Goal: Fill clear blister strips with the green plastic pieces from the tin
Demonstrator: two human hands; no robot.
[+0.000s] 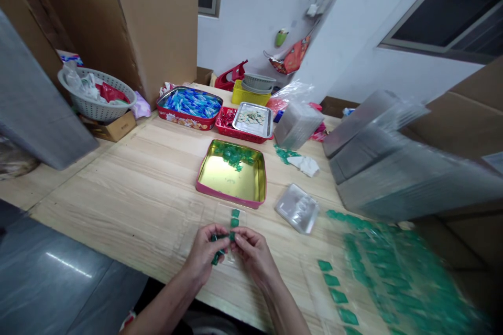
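My left hand (204,254) is closed around several small green translucent pieces (215,257), which stick out between its fingers. Fingertips of my right hand (253,256) pinch a green square piece (232,236), close against the left fingertips. Under both hands lies a clear plastic tray (242,215), partly hidden by them. Two green squares (234,218) sit in a row in it, just beyond my fingers. Behind the tray stands a gold-lined tin (231,201) with a pink rim, and a heap of green pieces (233,156) lies at its far side.
On the right are clear trays with rows of green squares (338,296) and tall stacks of plastic trays (377,167). A clear lid-like piece (297,208) lies nearer. At the back stand a red tin of blue pieces (190,124) and a metal tray (253,120).
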